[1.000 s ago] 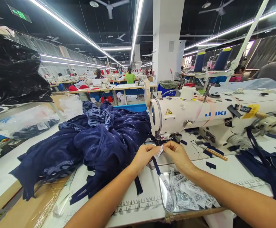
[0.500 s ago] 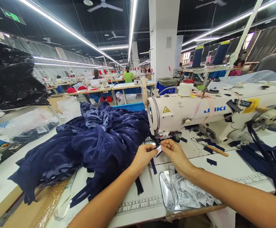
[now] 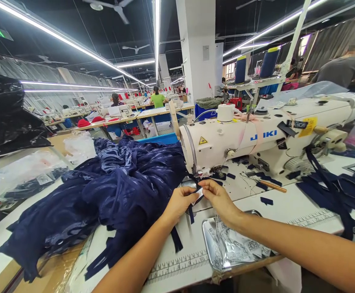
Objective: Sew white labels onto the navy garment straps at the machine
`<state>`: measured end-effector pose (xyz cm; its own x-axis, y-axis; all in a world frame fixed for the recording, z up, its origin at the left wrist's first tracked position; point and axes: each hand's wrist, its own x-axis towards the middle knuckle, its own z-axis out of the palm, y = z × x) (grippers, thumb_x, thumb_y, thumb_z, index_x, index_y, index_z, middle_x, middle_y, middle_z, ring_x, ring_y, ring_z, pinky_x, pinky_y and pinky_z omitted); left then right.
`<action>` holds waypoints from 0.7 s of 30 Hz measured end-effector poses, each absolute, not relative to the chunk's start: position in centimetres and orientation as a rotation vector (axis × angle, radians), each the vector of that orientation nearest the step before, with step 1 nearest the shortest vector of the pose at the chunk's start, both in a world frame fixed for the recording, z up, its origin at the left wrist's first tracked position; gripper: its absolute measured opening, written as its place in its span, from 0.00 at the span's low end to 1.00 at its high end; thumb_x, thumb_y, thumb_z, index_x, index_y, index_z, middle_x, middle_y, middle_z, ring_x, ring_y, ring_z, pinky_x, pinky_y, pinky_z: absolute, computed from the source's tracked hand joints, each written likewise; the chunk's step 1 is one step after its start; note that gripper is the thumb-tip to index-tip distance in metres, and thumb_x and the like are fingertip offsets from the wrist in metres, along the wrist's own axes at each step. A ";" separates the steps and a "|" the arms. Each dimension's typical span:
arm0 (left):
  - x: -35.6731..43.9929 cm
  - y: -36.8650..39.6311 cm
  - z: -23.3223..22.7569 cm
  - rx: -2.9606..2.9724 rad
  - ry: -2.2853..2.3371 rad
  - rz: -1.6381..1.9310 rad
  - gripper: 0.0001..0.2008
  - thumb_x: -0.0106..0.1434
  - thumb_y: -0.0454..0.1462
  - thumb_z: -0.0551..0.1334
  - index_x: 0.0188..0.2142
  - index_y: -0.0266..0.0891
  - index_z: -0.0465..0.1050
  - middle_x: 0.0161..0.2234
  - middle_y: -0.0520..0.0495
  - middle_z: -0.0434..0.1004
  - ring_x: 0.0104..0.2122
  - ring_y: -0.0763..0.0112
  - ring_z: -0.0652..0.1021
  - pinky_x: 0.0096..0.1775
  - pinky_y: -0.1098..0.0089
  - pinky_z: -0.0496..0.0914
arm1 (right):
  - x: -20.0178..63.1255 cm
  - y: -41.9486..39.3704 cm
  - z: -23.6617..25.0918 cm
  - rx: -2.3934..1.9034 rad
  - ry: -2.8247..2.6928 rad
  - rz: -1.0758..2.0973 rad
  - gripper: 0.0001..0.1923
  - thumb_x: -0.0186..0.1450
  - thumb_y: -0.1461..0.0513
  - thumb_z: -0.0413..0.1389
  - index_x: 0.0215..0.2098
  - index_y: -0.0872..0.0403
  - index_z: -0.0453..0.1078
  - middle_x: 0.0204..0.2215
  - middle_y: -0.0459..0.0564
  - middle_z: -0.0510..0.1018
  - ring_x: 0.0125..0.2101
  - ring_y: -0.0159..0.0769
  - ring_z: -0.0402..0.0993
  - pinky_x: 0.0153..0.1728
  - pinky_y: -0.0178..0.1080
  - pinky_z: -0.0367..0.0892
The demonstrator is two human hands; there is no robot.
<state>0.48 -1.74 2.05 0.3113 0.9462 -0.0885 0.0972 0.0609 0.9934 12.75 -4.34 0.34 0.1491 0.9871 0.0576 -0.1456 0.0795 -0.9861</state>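
Note:
Both hands meet just in front of the needle area of a white sewing machine. Between my left hand and my right hand is a small white fabric label, pinched by the fingertips of each. Dark navy fabric lies against the label, and a narrow navy strip hangs below it. A large heap of navy fabric spreads to the left of the machine. Under my right forearm sits a metal tray full of printed white labels.
A wooden-handled tool and navy scraps lie on the machine bed. More navy pieces rest at the right. A printed ruler runs along the table's front. Thread cones stand behind; a person in grey is at far right.
The camera view has turned slightly to the right, so the scene sits farther left. Both hands keep the label pinched by the needle area, with only slight finger movement.

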 end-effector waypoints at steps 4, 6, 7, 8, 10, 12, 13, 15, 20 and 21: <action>0.4 -1.8 2.2 1.366 1.059 0.864 0.10 0.41 0.40 0.64 0.19 0.33 0.70 0.17 0.54 0.64 0.19 0.79 0.61 0.24 0.75 0.54 | 12.6 -4.3 0.1 -1.115 -1.016 1.109 0.10 0.49 0.59 0.51 0.31 0.51 0.66 0.24 0.42 0.66 0.28 0.32 0.63 0.35 0.39 0.61; 0.4 -1.8 2.3 1.398 1.041 0.857 0.11 0.43 0.41 0.63 0.20 0.33 0.70 0.18 0.53 0.64 0.21 0.78 0.62 0.25 0.75 0.55 | 12.5 -4.3 0.0 -1.112 -1.009 1.102 0.11 0.49 0.58 0.51 0.31 0.51 0.66 0.25 0.43 0.66 0.28 0.32 0.63 0.35 0.39 0.60; 0.4 -1.9 2.3 1.414 1.036 0.851 0.12 0.44 0.42 0.64 0.21 0.33 0.70 0.18 0.53 0.64 0.21 0.78 0.63 0.26 0.75 0.55 | 12.5 -4.3 0.0 -1.111 -1.006 1.099 0.11 0.49 0.58 0.51 0.31 0.51 0.66 0.25 0.43 0.66 0.29 0.32 0.63 0.36 0.39 0.60; 0.4 -1.9 2.3 1.426 1.037 0.843 0.13 0.44 0.43 0.64 0.22 0.33 0.71 0.19 0.53 0.64 0.21 0.78 0.62 0.26 0.75 0.55 | 12.5 -4.3 -0.1 -1.110 -1.004 1.096 0.12 0.49 0.58 0.51 0.32 0.51 0.66 0.25 0.43 0.66 0.29 0.32 0.63 0.36 0.40 0.60; 0.5 -1.9 2.1 1.432 1.055 0.834 0.14 0.43 0.43 0.65 0.23 0.33 0.71 0.20 0.54 0.65 0.21 0.78 0.62 0.25 0.75 0.55 | 12.4 -4.3 -0.1 -1.113 -1.003 1.089 0.12 0.49 0.58 0.51 0.32 0.51 0.66 0.26 0.43 0.66 0.30 0.32 0.63 0.37 0.40 0.60; 0.5 -1.8 1.8 1.413 1.065 0.842 0.13 0.42 0.42 0.66 0.24 0.33 0.71 0.20 0.53 0.66 0.21 0.79 0.63 0.25 0.75 0.55 | 12.5 -4.4 -0.1 -1.124 -1.007 1.078 0.12 0.49 0.58 0.51 0.32 0.51 0.66 0.26 0.43 0.66 0.29 0.33 0.63 0.37 0.40 0.60; 0.6 -1.8 1.7 1.399 1.062 0.851 0.12 0.42 0.41 0.66 0.23 0.33 0.71 0.20 0.53 0.66 0.21 0.79 0.63 0.25 0.75 0.55 | 12.5 -4.4 -0.1 -1.131 -1.012 1.072 0.12 0.49 0.58 0.50 0.32 0.51 0.66 0.26 0.43 0.65 0.29 0.32 0.63 0.37 0.40 0.60; 0.6 -1.8 1.6 1.371 1.049 0.869 0.12 0.42 0.40 0.66 0.22 0.33 0.71 0.20 0.53 0.66 0.21 0.79 0.63 0.25 0.76 0.56 | 12.4 -4.4 -0.1 -1.139 -1.023 1.062 0.12 0.50 0.58 0.50 0.33 0.51 0.66 0.25 0.43 0.65 0.29 0.32 0.62 0.37 0.40 0.60; 0.4 -1.7 1.8 1.298 1.044 0.849 0.13 0.39 0.41 0.68 0.22 0.33 0.71 0.18 0.54 0.65 0.20 0.79 0.63 0.25 0.76 0.56 | 12.4 -4.4 -0.2 -1.135 -1.083 1.041 0.12 0.52 0.58 0.49 0.33 0.52 0.66 0.27 0.44 0.67 0.30 0.33 0.64 0.36 0.39 0.61; 0.4 -1.7 1.8 1.290 1.051 0.835 0.14 0.38 0.41 0.68 0.22 0.33 0.71 0.18 0.54 0.65 0.20 0.79 0.63 0.24 0.76 0.56 | 12.6 -4.4 -0.3 -1.138 -1.120 1.044 0.11 0.52 0.59 0.49 0.34 0.52 0.66 0.27 0.45 0.67 0.31 0.33 0.64 0.37 0.39 0.61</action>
<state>0.38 -1.71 1.84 0.3307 0.9332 -0.1408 0.0738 0.1231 0.9896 12.57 -4.37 -0.25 0.1432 0.9825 0.1195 -0.0506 0.1278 -0.9905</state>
